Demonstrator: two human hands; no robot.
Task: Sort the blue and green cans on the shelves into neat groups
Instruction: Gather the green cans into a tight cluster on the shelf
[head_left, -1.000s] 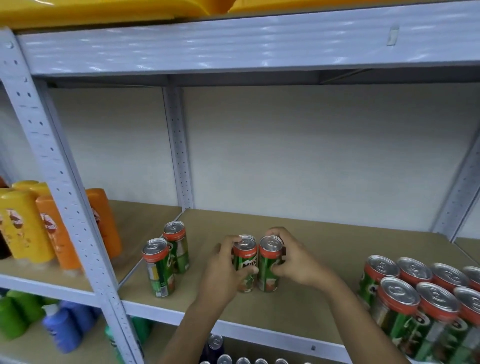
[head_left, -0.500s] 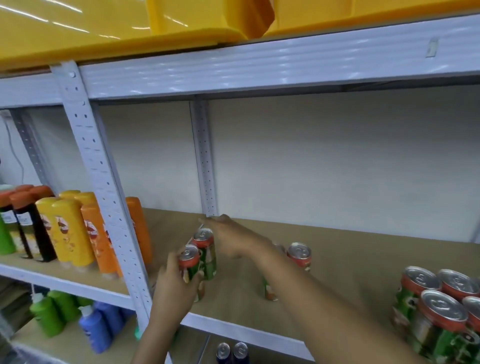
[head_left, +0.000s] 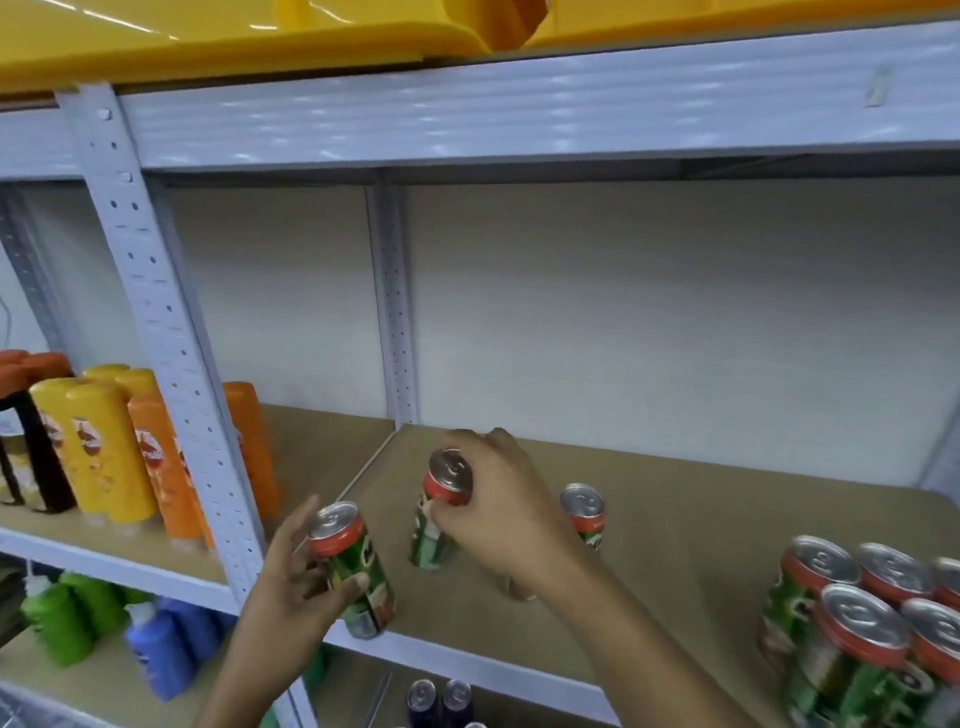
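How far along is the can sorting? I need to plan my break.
Done: a tight cluster of green cans stands at the shelf's right. In hand: the left hand grips one green can, the right hand another. Left: a can behind the right hand, and blue cans below.

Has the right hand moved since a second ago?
Yes. The right hand left the pair of cans and went left toward the rear upright post, now gripping a green can.
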